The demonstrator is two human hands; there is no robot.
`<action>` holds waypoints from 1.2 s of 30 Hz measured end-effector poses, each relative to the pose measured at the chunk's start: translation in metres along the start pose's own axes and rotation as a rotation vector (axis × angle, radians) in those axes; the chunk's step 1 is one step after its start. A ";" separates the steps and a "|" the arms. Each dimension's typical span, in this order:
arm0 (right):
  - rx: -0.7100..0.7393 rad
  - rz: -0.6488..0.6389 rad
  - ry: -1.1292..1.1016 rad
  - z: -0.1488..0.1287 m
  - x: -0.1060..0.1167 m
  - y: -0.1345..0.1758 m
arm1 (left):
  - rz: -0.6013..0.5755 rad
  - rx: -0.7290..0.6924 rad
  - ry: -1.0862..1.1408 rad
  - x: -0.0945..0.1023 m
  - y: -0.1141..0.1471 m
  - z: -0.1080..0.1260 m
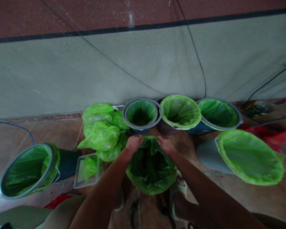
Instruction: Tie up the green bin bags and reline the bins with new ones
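A trash bin lined with a green plastic bag (151, 183) stands between my feet, the bag folded over its rim. My left hand (134, 143) is closed on the bag's far edge, on the left side. Opposite it, my right hand (165, 144) grips the same edge a little to the right. Between the two hands the bag's edge is stretched along the far rim. Inside, the bin is dark and its bottom cannot be made out. Just beyond my hands stands a grey-rimmed bin (141, 114) with a green liner.
Lined bins stand along the wall (180, 111) (218, 113) and at the right (249, 157) and left (26, 171). Tied green bags (102, 135) are heaped left of my hands, beside a clear plastic box (78, 173). Cables (124, 70) hang across the wall.
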State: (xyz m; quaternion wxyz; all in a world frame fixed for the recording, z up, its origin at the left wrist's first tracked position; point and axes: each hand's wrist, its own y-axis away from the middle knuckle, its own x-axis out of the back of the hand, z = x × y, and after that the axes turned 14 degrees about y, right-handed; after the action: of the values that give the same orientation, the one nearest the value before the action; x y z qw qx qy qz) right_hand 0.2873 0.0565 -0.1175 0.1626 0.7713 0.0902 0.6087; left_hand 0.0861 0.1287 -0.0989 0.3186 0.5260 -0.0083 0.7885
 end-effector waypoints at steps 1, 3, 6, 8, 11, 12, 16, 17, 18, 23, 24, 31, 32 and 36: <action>-0.012 -0.022 0.018 0.000 0.000 0.000 | -0.003 0.000 -0.009 0.001 0.001 -0.001; -0.034 -0.070 0.057 -0.001 0.001 0.000 | -0.011 0.006 -0.024 0.001 0.002 -0.001; -0.053 -0.104 0.097 -0.002 -0.001 0.003 | -0.038 0.048 -0.047 -0.003 0.004 0.000; -0.051 -0.092 0.103 -0.002 -0.002 0.005 | -0.048 0.076 -0.054 -0.005 0.004 0.000; -0.028 0.048 0.047 -0.004 -0.001 0.006 | -0.054 0.096 -0.051 -0.006 0.004 0.003; -0.017 0.119 0.010 -0.005 0.001 0.005 | -0.061 0.102 -0.051 -0.006 0.003 0.004; 0.028 0.208 -0.074 -0.012 0.010 -0.007 | -0.066 0.108 -0.055 -0.004 0.003 0.006; 0.045 0.167 -0.059 -0.013 0.011 -0.011 | -0.064 0.107 -0.057 -0.004 0.003 0.006; 0.059 0.122 -0.034 -0.013 0.012 -0.014 | -0.064 0.103 -0.057 -0.004 0.003 0.005; 0.098 0.051 0.077 -0.009 0.005 -0.021 | -0.065 0.119 -0.050 -0.006 0.002 0.005; 0.101 0.048 0.091 -0.009 0.004 -0.021 | -0.069 0.136 -0.046 -0.006 0.003 0.006; -0.012 0.081 0.112 -0.008 0.001 -0.011 | 0.161 0.199 0.163 0.002 0.016 0.006; -0.058 0.095 0.095 -0.006 0.000 -0.007 | 0.201 0.208 0.212 0.004 0.019 0.004; -0.349 0.148 0.050 0.006 -0.010 0.019 | 0.309 0.256 0.385 0.009 0.031 -0.002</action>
State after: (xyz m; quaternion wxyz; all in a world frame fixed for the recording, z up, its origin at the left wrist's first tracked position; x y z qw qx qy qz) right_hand 0.2895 0.0346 -0.1214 0.2465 0.7206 -0.0696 0.6443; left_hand 0.0660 0.1090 -0.0817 0.1212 0.3949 0.0722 0.9078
